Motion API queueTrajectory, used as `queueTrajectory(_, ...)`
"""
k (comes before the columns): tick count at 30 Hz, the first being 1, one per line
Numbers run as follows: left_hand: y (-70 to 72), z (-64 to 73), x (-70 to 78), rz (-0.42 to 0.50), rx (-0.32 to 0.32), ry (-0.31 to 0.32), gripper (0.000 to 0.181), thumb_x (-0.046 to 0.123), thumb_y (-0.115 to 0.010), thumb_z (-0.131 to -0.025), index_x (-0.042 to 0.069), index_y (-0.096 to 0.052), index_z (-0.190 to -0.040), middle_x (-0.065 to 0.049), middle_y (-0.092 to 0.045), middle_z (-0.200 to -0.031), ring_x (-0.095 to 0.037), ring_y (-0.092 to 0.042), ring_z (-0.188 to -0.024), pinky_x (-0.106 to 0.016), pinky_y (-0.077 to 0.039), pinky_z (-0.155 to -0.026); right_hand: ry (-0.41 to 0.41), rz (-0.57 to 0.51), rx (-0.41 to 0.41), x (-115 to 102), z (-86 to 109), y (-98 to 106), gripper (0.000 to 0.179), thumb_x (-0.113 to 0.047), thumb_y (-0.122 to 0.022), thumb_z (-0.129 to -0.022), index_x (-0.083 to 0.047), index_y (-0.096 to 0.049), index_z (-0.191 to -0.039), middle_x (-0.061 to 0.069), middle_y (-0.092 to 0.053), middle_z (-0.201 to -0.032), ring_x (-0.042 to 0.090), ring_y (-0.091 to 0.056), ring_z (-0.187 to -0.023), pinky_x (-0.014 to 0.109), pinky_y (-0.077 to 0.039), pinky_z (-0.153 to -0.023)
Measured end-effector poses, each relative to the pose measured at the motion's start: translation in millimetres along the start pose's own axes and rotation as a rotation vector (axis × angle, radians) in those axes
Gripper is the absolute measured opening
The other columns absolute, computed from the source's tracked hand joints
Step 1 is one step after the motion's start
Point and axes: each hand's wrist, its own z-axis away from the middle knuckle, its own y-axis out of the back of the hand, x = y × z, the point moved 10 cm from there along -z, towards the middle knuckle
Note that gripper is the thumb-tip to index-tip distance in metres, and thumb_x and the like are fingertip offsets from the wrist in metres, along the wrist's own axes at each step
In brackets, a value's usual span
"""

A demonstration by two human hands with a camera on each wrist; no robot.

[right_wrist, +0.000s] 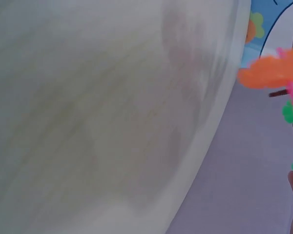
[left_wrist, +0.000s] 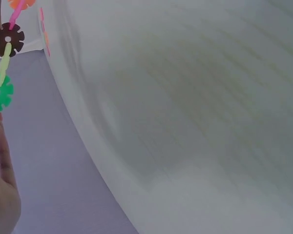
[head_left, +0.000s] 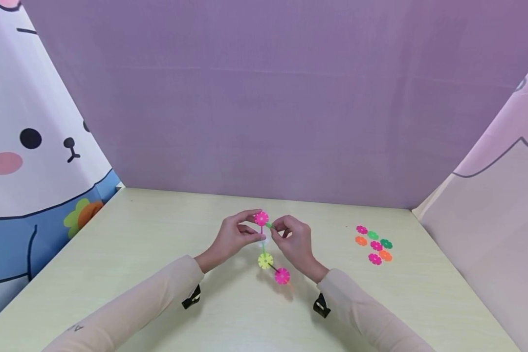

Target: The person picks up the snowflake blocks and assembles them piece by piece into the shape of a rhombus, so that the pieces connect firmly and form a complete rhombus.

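Note:
Between both hands, above the table, is a chain of notched plastic flower discs joined edge to edge. My left hand [head_left: 233, 237] pinches it near a pink disc [head_left: 261, 218] at its upper end. The fingertips of my right hand [head_left: 296, 242] grip a green disc [head_left: 269, 225] that meets the pink one. Below hang a yellow disc [head_left: 265, 261] and another pink disc [head_left: 282, 276]. In the left wrist view the chain also shows a dark brown disc [left_wrist: 8, 40] and a green disc [left_wrist: 1, 91]. An orange disc [right_wrist: 271, 71] looms close in the right wrist view.
Several loose discs lie in a cluster to the right on the pale table [head_left: 158, 220], among them a dark green disc [head_left: 386, 243] and an orange disc [head_left: 361, 240]. A purple cloth wall [head_left: 264, 107] rises behind the table, with printed cartoon panels at both sides.

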Motion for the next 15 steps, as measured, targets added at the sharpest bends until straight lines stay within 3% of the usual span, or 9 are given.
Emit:
queueTrajectory(8,-2.6,4.6,17.1,-0.029,-0.014,0.012,0.057,-0.005,-0.070,-0.073,-0.004,-0.049,-0.126,-0.026,-0.059,-0.105,-0.031,-0.067,-0.076,-0.025,-0.055,-0.068,0.003,-0.053,-0.015,2.9,0.6,-4.0,0.017,0.012,-0.068,-0.066,-0.001,-0.061,-0.072,0.009,-0.066,-0.066,0.015,-0.062,-0.055,0.023,-0.050,-0.046)
queueTrajectory(11,-2.8,3.7,15.6,-0.023,-0.013,0.010,0.057,-0.005,-0.070,-0.073,-0.003,-0.050,-0.126,-0.024,-0.059,-0.105,-0.026,-0.068,-0.074,-0.024,-0.055,-0.068,-0.002,-0.080,-0.005,3.7,0.1,-3.9,0.017,0.013,-0.067,-0.065,0.000,-0.060,-0.072,0.013,-0.065,-0.065,0.019,-0.062,-0.054,0.028,-0.051,-0.046)
queueTrajectory(15,-2.8,0.7,2.8,-0.006,-0.010,0.008,0.058,-0.002,-0.072,-0.073,0.002,-0.051,-0.127,-0.021,-0.060,-0.106,-0.020,-0.068,-0.073,-0.024,-0.055,-0.067,-0.004,-0.086,0.006,4.7,1.1,-3.6,0.015,0.013,-0.066,-0.065,0.001,-0.060,-0.072,0.013,-0.064,-0.064,0.020,-0.061,-0.054,0.031,-0.051,-0.046)
